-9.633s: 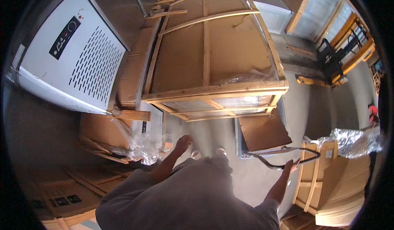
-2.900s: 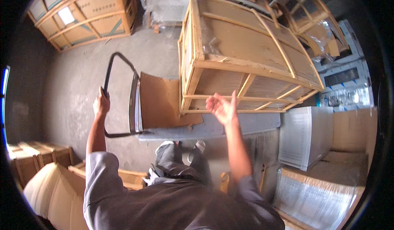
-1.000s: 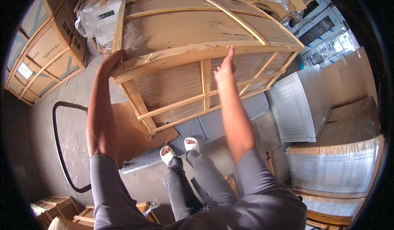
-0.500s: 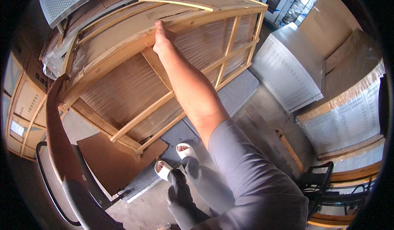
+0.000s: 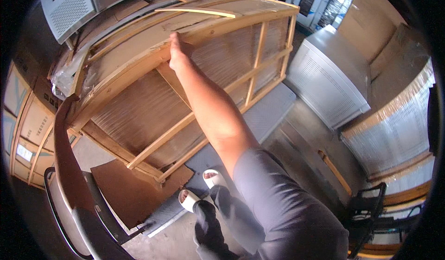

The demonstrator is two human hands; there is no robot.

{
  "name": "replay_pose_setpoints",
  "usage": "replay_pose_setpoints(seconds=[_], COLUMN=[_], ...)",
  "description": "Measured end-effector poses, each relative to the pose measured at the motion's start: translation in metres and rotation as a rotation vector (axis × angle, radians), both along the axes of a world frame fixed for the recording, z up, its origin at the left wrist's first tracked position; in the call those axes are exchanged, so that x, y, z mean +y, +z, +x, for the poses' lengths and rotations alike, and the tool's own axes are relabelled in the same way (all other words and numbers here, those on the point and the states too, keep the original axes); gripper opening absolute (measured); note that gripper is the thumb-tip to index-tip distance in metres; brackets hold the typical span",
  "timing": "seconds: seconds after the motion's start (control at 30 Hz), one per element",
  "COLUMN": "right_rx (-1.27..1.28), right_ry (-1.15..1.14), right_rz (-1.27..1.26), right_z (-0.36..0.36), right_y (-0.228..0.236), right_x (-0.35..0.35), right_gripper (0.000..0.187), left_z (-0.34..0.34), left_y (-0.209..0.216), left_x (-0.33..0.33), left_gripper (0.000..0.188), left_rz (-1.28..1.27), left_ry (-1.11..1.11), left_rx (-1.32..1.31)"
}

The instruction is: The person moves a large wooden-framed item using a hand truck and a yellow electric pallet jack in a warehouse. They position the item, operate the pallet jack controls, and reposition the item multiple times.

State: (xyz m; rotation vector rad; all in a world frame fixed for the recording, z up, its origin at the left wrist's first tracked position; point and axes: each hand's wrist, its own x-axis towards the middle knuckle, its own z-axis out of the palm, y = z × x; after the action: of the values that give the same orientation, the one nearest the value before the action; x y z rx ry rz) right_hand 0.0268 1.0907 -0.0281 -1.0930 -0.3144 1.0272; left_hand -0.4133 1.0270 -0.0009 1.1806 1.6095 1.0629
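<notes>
A long wooden crate (image 5: 153, 154) with slatted sides and plastic-wrapped contents stands tilted in front of me. My right hand (image 5: 179, 52) grips its thick upper beam near the middle, arm stretched out; some of its fingers are hidden from view. At the crate's near left end, my left hand (image 5: 69, 103) is wrapped round the corner of the frame, in shadow. Across the crate's top lies a thin loose-looking wood strip (image 5: 197, 12). Under its lower edge are a brown cardboard sheet (image 5: 123, 190) and a grey mat (image 5: 271, 109).
A platform cart (image 5: 69, 216) with a black rim is at lower left. To the right stand a grey metal cabinet (image 5: 327, 81), a plastic-wrapped unit (image 5: 398, 130), and a black chair (image 5: 368, 209). A wood stick (image 5: 336, 173) lies on the floor. A vented steel appliance (image 5: 69, 12) stands far left.
The view has shifted slightly, so my feet and the crate's lower edge sit a little lower in the picture. Both hands keep their hold on the crate.
</notes>
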Motion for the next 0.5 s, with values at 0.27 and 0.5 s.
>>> replay_pose_setpoints(seconds=[0.27,0.5], right_rx=[-0.060,-0.002], right_ry=[0.024,0.008], right_rz=[-0.062,0.002], right_z=[-0.004,0.007], right_y=[-0.015,-0.004], right_x=[0.021,-0.017], right_gripper=[0.074,0.074], left_z=[-0.030,-0.022], left_y=[-0.012,-0.015], left_x=[0.013,0.004], left_gripper=[0.034,0.033], left_rz=[-0.005,0.055], left_ry=[-0.104,-0.139], left_rx=[-0.069,0.003])
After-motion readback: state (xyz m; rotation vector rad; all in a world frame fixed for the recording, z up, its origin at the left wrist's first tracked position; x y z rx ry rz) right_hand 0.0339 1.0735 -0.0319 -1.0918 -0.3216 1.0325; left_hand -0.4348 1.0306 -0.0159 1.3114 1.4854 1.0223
